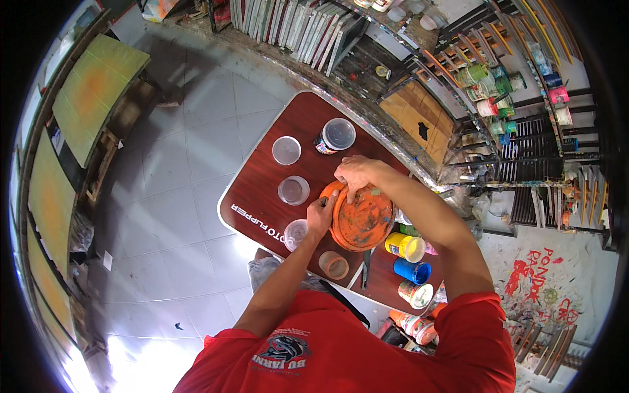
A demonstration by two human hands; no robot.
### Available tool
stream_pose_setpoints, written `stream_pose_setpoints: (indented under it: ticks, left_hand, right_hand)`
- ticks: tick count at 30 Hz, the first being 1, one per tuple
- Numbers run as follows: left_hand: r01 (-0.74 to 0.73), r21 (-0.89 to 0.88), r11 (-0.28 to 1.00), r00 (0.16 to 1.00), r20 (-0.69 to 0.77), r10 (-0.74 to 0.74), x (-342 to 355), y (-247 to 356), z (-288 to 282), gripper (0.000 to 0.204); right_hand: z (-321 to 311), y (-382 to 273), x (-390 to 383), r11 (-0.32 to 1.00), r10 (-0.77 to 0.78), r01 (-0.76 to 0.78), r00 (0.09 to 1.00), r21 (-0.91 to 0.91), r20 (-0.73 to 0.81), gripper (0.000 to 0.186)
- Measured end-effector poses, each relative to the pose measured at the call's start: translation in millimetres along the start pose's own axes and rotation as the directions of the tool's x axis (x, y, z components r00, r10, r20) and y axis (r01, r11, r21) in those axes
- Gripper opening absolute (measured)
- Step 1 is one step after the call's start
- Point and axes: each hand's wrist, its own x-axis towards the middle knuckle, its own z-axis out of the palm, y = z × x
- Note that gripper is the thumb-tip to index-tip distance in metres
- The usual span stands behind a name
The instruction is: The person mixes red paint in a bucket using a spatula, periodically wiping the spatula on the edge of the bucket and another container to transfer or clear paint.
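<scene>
An orange bucket [363, 219] with a paint-smeared round orange lid stands on the dark red table. My left hand [320, 213] is closed on the left side of its rim, with the thumb along the edge. My right hand [359, 174] grips the far edge of the lid, fingers bent over it. Left of the bucket are several clear plastic cups: one cup [293, 190], another cup [286, 150] farther away, and a third cup [296, 234] partly behind my left forearm. An orange-tinted cup [333, 264] sits nearer me. A clear-lidded tub [337, 135] stands beyond my right hand.
Right of the bucket are a yellow paint jar [406, 247], a blue jar [412, 270] and a white-topped jar [417, 295]. A dark flat tool [365, 270] lies near the table edge. Shelves at right hold paint pots [486, 107]. Framed screens [295, 26] line the back. Yellow-green panels [95, 95] lean at left.
</scene>
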Motion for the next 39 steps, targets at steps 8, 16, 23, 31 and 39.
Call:
stream_pose_setpoints:
  ticks: [8, 16, 23, 31, 39]
  left_hand:
    - [0.09, -0.085, 0.992, 0.996, 0.004, -0.09, 6, -23, 12, 0.064]
    - [0.158, -0.017, 0.987, 0.985, 0.069, -0.156, 8, -22, 2, 0.061]
    - [0.184, -0.025, 0.983, 0.982, 0.048, -0.183, 1, -23, 16, 0.069]
    - [0.106, 0.027, 0.994, 0.994, -0.009, -0.106, 7, -33, 5, 0.071]
    - [0.009, 0.157, 0.988, 0.999, -0.032, -0.004, 11, -11, 19, 0.064]
  right_hand:
    - [13, 14, 6, 0.991, 0.054, -0.067, 0.992, 0.112, 0.114, 0.065]
    - [19, 11, 7, 0.985, 0.079, -0.101, 0.984, 0.14, 0.157, 0.065]
    - [29, 14, 1, 0.98, 0.102, -0.113, 0.992, 0.162, 0.071, 0.063]
    - [61, -51, -60, 0.888, 0.313, 0.097, 0.586, 0.449, -0.747, 0.058]
    - [319, -96, -91, -0.244, 0.969, 0.546, 0.109, 0.802, 0.221, 0.042]
